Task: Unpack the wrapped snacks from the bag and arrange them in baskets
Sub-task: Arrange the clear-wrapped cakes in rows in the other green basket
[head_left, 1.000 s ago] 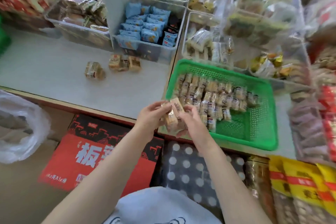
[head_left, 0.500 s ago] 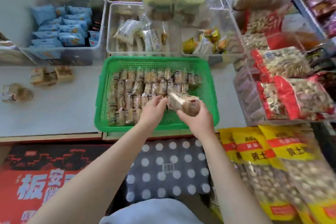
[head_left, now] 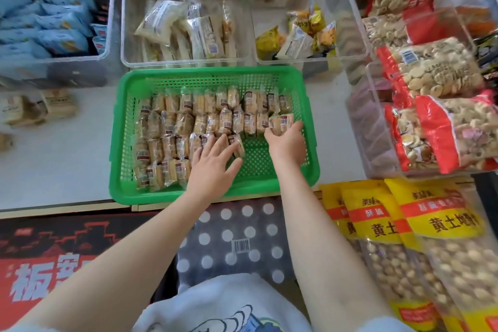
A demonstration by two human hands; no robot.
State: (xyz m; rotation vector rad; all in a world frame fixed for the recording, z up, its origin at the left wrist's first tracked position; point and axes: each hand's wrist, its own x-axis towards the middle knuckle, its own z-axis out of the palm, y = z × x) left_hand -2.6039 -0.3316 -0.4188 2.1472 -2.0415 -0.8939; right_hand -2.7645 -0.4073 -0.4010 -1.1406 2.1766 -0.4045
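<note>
I had both hands in the green basket (head_left: 310,127). My left hand (head_left: 213,167) lay flat, fingers straight, on the snacks (head_left: 188,127); my right hand (head_left: 287,143) gripped one packet (head_left: 283,122) at the basket's right side.

Green basket (head_left: 129,143) perforated plastic; snacks (head_left: 172,127) in glossy film.

My right hand (head_left: 287,144), earlier lifted with snack packets (head_left: 281,122), now down inside the green basket (head_left: 310,127), middle row's right end.

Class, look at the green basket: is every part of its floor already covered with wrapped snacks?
No. The green basket still shows bare mesh floor at its near right corner, beside the wrapped snacks and between the two hands.
</note>
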